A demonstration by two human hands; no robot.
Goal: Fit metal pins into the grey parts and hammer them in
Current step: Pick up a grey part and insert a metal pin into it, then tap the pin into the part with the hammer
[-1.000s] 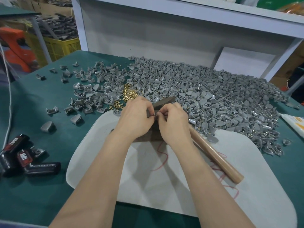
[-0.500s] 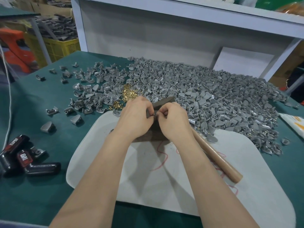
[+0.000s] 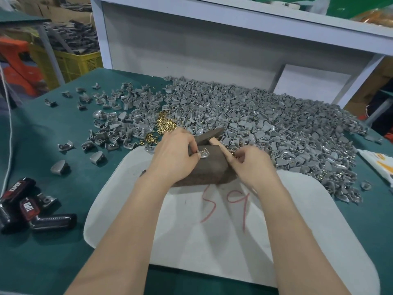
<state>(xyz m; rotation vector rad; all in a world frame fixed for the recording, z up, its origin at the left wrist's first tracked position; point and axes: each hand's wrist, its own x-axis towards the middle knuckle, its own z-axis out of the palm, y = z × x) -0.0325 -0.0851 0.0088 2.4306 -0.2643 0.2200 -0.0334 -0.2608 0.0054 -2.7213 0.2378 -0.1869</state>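
My left hand (image 3: 176, 154) pinches a small grey part (image 3: 203, 154) and holds it down on a dark brown block (image 3: 209, 170). The block lies at the far end of a white mat (image 3: 212, 248). My right hand (image 3: 253, 165) sits to the right of the block with its fingers curled on the wooden handle of a hammer (image 3: 221, 147). The hammer's dark head (image 3: 209, 134) rests just behind the block, and my right forearm hides the rest of the handle. A small heap of brass pins (image 3: 164, 124) lies behind my left hand.
A large pile of grey parts (image 3: 265, 124) covers the green table behind and to the right, with loose ones (image 3: 110, 133) at the left. Black and red tools (image 3: 23, 203) lie near left. A white packet (image 3: 380, 162) is at the right edge, a white shelf frame (image 3: 191, 50) behind.
My hands were together over the part. My right hand has pulled away to the right onto the hammer handle, uncovering the block. My left hand stays on the part.
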